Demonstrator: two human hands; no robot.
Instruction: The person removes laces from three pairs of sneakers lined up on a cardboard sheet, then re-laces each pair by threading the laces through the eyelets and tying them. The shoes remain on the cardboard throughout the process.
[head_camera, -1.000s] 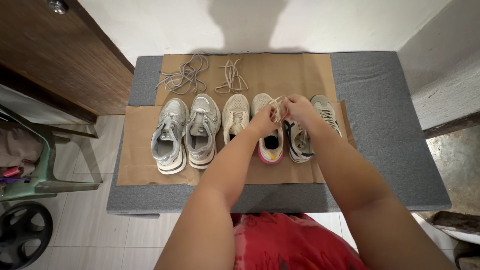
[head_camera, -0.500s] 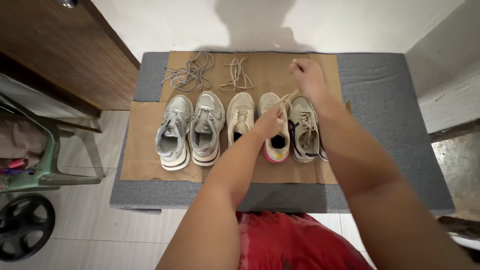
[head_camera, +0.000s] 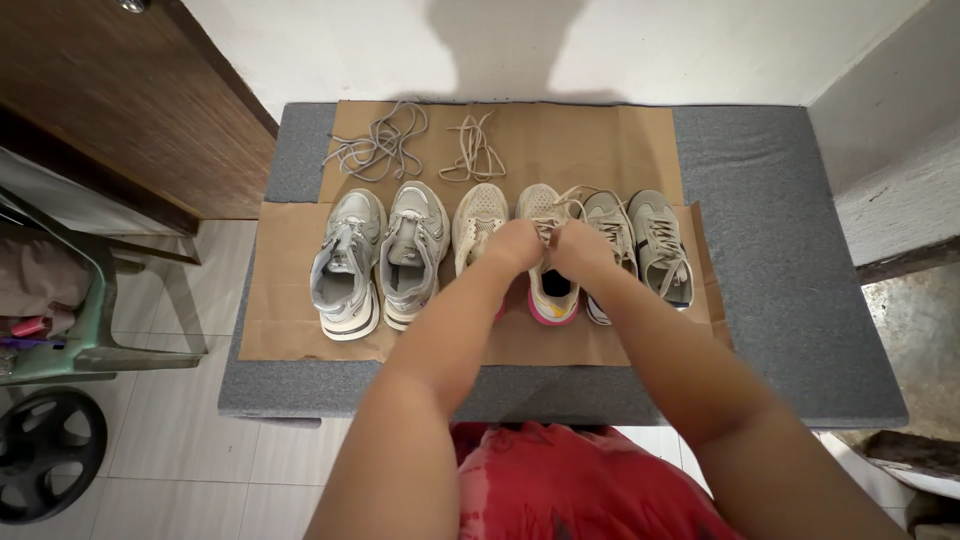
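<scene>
Several sneakers stand in a row on a brown cardboard sheet (head_camera: 600, 140). My left hand (head_camera: 515, 245) and my right hand (head_camera: 580, 248) meet over the cream sneaker with a pink sole (head_camera: 548, 270), fingers pinched on its lace near the tongue. A length of that lace trails up to the right over the toe. The other cream sneaker (head_camera: 477, 222) sits just left, partly hidden by my left forearm. Two grey sneakers (head_camera: 380, 258) stand at the left, and two grey-white laced sneakers (head_camera: 640, 245) at the right.
Two loose laces, a grey one (head_camera: 378, 145) and a beige one (head_camera: 473, 150), lie at the back of the cardboard. The cardboard rests on a grey padded table (head_camera: 780, 260). A wooden door (head_camera: 110, 100) and a green chair (head_camera: 70, 320) stand left; a white wall runs behind.
My right hand, raised toward the back of the cardboard half a second ago with the lace drawn out, has come back down beside my left hand over the pink-soled sneaker.
</scene>
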